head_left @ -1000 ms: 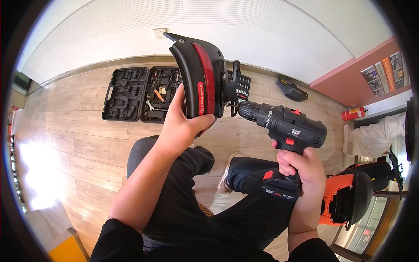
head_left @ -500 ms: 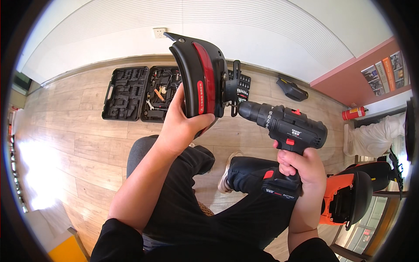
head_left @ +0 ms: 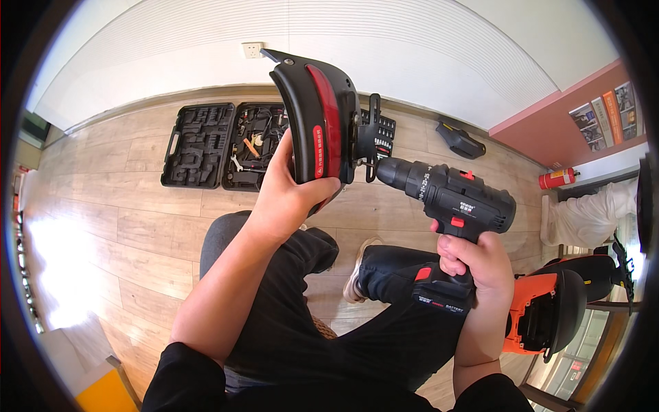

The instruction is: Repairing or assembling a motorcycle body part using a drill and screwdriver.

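My left hand [head_left: 281, 199] grips a curved black plastic housing [head_left: 298, 103] with a red lens strip [head_left: 325, 103], held upright in front of me. A black slotted bracket [head_left: 373, 123] sticks out on the housing's right side. My right hand [head_left: 473, 257] is wrapped round the handle of a black cordless drill [head_left: 467, 206] with red switches. The drill's nose points left at a small fastener beside the bracket; whether the bit is seated in it I cannot tell.
An open black tool case [head_left: 195, 147] and a socket set [head_left: 386, 137] lie on the wooden floor [head_left: 144, 233] by the wall. A black object [head_left: 458, 141], a red extinguisher [head_left: 556, 178] and an orange-and-black shell [head_left: 542, 312] are to the right. My legs are below my hands.
The housing and drill have shifted very slightly to the right, the housing's top a little higher. Both hands keep their grips.
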Tool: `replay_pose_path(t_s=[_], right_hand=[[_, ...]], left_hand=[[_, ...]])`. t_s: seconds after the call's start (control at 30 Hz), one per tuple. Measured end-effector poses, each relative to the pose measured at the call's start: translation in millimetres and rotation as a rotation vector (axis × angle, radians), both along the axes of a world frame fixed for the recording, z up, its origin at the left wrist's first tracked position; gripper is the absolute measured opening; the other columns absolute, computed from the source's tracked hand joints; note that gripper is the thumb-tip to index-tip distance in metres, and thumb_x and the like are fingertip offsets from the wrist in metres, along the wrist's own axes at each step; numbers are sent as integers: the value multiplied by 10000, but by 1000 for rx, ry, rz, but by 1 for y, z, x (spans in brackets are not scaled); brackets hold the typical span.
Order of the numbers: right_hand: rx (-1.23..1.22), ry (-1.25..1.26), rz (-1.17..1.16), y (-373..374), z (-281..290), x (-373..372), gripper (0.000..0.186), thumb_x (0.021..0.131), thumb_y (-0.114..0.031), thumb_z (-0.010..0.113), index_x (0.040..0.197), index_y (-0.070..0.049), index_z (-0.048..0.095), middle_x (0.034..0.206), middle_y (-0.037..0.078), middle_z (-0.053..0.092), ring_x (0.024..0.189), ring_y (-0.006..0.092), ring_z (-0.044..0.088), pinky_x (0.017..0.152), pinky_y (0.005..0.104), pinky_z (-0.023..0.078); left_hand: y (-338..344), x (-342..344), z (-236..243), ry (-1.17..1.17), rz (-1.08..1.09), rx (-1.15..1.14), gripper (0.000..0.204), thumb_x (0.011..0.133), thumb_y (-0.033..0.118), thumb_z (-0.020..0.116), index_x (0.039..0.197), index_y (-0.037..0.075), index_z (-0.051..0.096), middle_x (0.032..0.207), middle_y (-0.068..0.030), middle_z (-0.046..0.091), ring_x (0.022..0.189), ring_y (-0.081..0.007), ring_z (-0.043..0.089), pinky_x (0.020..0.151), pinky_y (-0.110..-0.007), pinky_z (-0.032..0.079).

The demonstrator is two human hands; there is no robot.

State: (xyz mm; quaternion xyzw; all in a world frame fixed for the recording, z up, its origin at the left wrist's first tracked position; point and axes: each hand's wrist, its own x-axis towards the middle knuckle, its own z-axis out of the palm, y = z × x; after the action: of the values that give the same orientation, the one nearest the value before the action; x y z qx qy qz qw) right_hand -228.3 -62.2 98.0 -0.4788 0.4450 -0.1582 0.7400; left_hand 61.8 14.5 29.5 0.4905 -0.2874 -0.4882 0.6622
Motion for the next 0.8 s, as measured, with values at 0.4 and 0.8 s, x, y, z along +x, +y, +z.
replay_pose_path(t_s=[0.4, 0.8], right_hand=[[-4, 4, 13, -1, -1, -1, 287, 937, -41, 701, 1196, 44, 614, 808, 29, 597, 587, 65, 459, 542, 246, 380], [-9, 8, 11, -1, -2, 1, 287, 929, -46, 711, 1182, 45, 613, 773, 19, 577, 561, 66, 448, 528, 250, 376]], left_hand=[[-1, -1, 0, -14, 10, -10, 641, 762, -92, 717, 1356, 43, 519, 973, -6, 618, 814, -79, 592, 707, -252, 495], [-1, -1, 1, -24, -8, -7, 610, 769, -104, 708, 1331, 40, 520, 935, -6, 612, 737, -74, 580, 628, -247, 471]])
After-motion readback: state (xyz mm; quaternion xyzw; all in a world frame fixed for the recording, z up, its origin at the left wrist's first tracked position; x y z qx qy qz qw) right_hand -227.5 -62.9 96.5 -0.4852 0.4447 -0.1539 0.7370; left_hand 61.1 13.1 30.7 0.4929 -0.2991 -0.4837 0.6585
